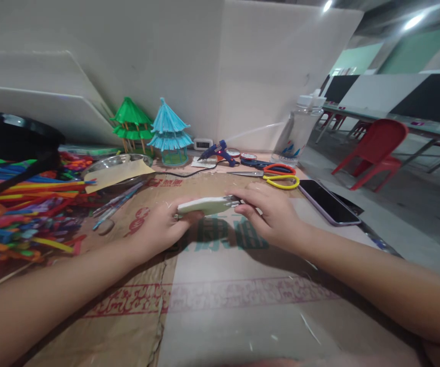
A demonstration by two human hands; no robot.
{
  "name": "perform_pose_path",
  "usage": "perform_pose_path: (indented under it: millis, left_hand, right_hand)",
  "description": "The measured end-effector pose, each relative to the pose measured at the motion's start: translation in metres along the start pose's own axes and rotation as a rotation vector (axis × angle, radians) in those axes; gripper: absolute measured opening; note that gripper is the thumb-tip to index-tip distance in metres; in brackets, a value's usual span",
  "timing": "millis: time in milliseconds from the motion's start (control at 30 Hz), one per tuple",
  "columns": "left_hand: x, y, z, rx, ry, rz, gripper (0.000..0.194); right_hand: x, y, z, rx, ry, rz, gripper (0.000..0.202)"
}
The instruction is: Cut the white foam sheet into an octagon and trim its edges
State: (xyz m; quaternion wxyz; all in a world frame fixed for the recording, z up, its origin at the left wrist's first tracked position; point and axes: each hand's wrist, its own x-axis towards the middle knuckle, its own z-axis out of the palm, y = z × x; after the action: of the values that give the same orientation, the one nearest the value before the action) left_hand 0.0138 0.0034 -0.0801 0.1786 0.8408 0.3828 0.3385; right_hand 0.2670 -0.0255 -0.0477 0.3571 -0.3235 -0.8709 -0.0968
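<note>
My left hand (pixel 165 223) is closed on the left end of a small, flat, pale white-green piece (pixel 208 205), its thumb beneath the near edge. At the piece's right end, the fingers of my right hand (pixel 268 211) pinch something thin, dark and silvery, too blurred to name. The piece is held above a printed cardboard sheet (pixel 220 300). Beyond my right hand lie scissors with red handles (pixel 279 169) and yellow handles (pixel 283 182).
Colourful pipe cleaners (pixel 25 204) cover the left side. A metal bowl (pixel 143 161), green pavilion (pixel 130 120), blue pavilion (pixel 169 135) and blue glue gun (pixel 220 152) stand behind. A bottle (pixel 294 135) and phone (pixel 329 202) are right; a red chair (pixel 376 148) is beyond.
</note>
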Motion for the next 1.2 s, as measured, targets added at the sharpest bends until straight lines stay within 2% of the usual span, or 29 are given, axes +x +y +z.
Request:
perform_pose_path:
  millis: [233, 600, 833, 1000, 1067, 1200]
  left_hand:
    - [-0.0008, 0.0016, -0.0001, 0.006, -0.051, 0.064, 0.025]
    - [0.0002, 0.0030, 0.0001, 0.017, -0.065, 0.066, 0.031]
    - [0.0006, 0.0014, 0.0001, 0.002, -0.077, 0.049, 0.027]
    - [0.0010, 0.0020, 0.0004, 0.012, -0.040, -0.035, 0.030]
    - [0.0012, 0.0025, 0.0006, 0.013, -0.037, -0.021, 0.029]
    - [0.0010, 0.0038, 0.0009, 0.012, -0.080, 0.051, 0.028]
  right_hand:
    - [0.0000, -0.0019, -0.0009, -0.049, -0.015, -0.059, 0.034]
    - [-0.0005, -0.0002, 0.0020, -0.062, 0.009, -0.075, 0.033]
    - [0.0000, 0.0013, 0.0015, -0.037, 0.027, -0.079, 0.030]
    - [-0.0024, 0.0049, 0.0038, -0.016, 0.040, 0.001, 0.029]
    - [-0.0025, 0.0047, 0.0045, -0.023, 0.022, 0.011, 0.029]
    - [-0.0005, 0.0000, 0.0051, -0.054, 0.008, -0.067, 0.032]
